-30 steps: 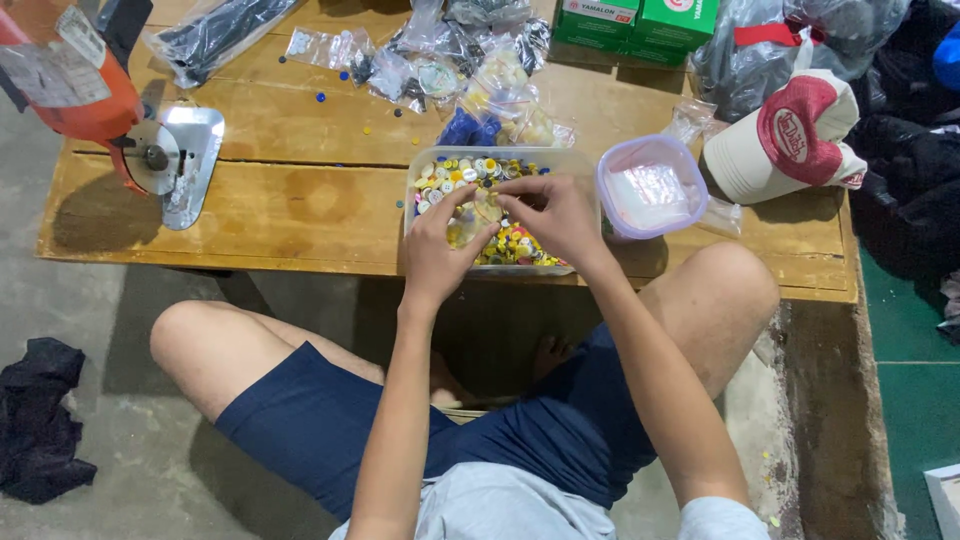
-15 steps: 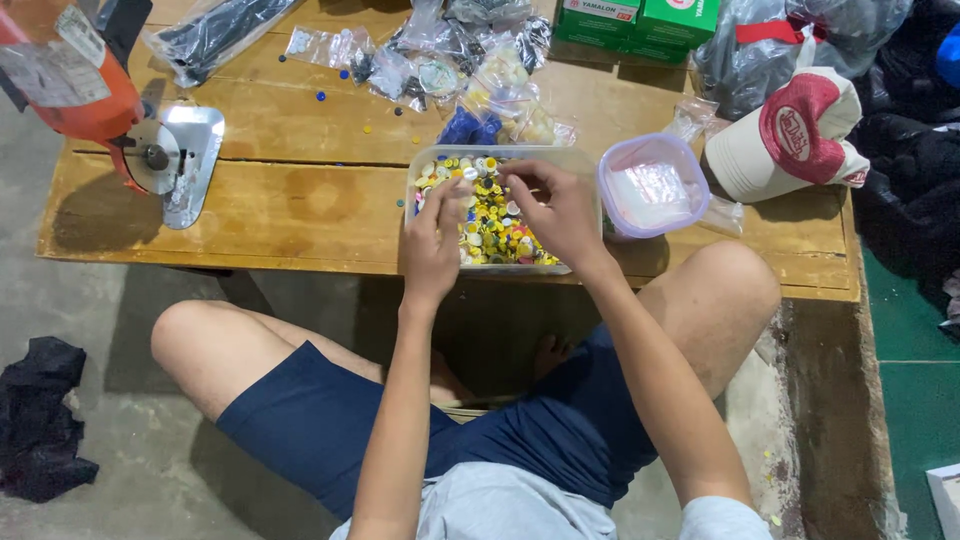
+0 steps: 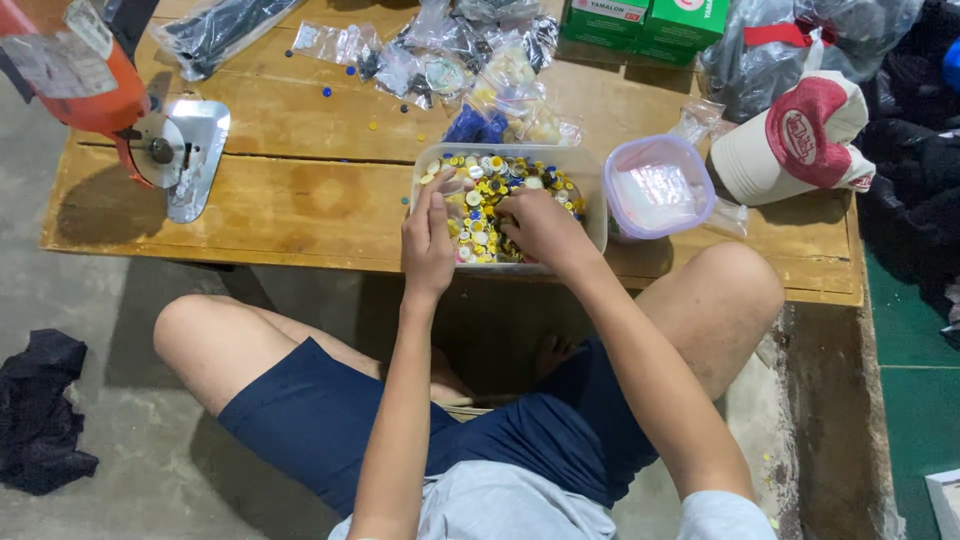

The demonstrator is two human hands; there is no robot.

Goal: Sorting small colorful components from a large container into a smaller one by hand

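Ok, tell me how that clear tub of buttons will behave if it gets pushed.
The clear tub looks thin-walled, so it probably flexes. Heaped with small buttons, it is likely heavy enough to slide on the wooden table rather than tip. Its near edge sits by the table's lip.

Garment workshop, fabric cutter (image 3: 150, 140), button bags (image 3: 440, 50)

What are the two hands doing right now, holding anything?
Left hand: fingers in the clear plastic tub of small coloured buttons; grip cannot be told.
Right hand: curled over the buttons; a hold cannot be told.
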